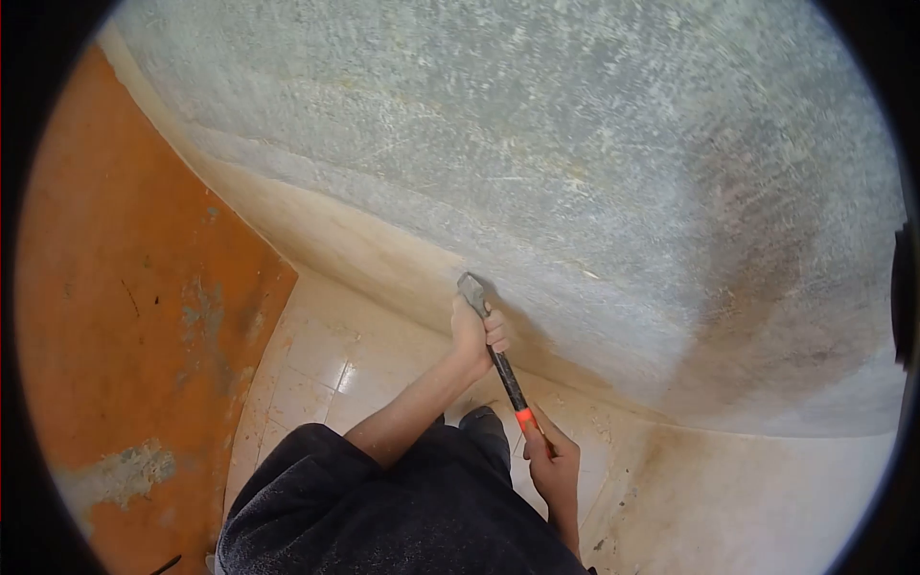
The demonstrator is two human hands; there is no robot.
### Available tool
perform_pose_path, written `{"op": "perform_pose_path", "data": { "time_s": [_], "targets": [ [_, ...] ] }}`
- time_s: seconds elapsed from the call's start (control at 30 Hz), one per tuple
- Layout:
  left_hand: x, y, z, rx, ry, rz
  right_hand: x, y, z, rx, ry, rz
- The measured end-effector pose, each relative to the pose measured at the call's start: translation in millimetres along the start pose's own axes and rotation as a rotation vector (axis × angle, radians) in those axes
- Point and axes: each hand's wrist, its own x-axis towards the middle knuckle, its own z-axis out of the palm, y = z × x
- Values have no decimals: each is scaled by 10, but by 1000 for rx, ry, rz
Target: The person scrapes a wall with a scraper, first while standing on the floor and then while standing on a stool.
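Note:
A long-handled scraper [508,375] reaches up from my body to the wall [537,172], its grey metal head against the wall surface at the border between rough grey-green and smoother cream areas. My left hand [471,331] is wrapped round the shaft just below that head. Lower down, by the orange-red band, my right hand [553,458] grips the end of the handle. Both hands are closed. The edge of the blade is too small to make out clearly.
An orange panel [115,287] with worn grey patches stands on the left. Under me is a tiled floor [311,359] with scattered crumbs of debris. My shoe [484,431] is close to the foot of the wall. A pale wall [757,498] fills the lower right.

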Motion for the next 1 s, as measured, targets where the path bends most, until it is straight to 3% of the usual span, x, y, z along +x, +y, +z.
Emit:
{"op": "perform_pose_path", "data": {
  "time_s": [0.13,0.3,0.37,0.6,0.67,0.77,1.0],
  "targets": [
    [40,5,-40,-1,-44,2,20,-30,85,-105,-7,-7],
    [-65,-112,94,55,8,-36,-77,45,38,0,39,111],
    [56,6,-31,74,-12,5,-2,94,121,-70,31,4],
    [-50,-92,75,63,4,-14,-61,-26,66,11,47,58],
    [142,24,-118,82,-6,38,52,-37,194,-81,9,-74],
    [19,11,-39,80,3,58,0,-79,160,-12,6,42],
    [72,24,-56,60,33,53,-58,-54,141,-105,15,34]
  ]
}}
